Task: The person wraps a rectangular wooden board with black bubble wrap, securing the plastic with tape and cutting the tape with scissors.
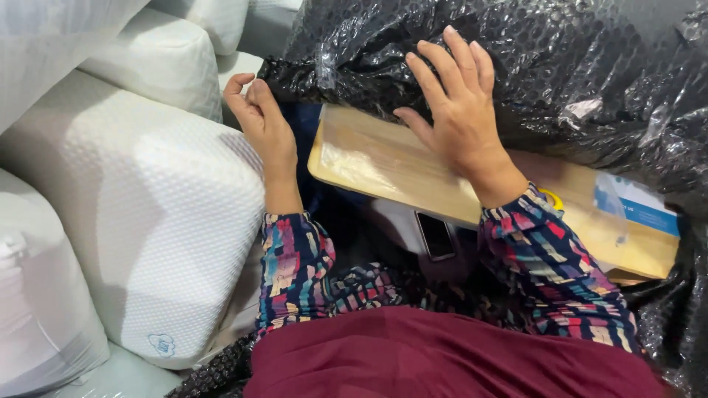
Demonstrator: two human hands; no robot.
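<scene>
White pillows (147, 199) in textured covers crowd the left side, stacked close against the person. Black bubble wrap (531, 66) spreads across the top and right, draped over a flat wooden board (383, 162) that is sealed in clear film. At the wrap's left edge, the left hand (262, 121) pinches the plastic between thumb and curled fingers. The right hand (457, 103) lies flat and spread on the wrap, fingers open, gripping nothing. Under the board lies a dark phone (435, 236). Patterned sleeves (295, 273) and maroon cloth (442, 354) fill the foreground.
</scene>
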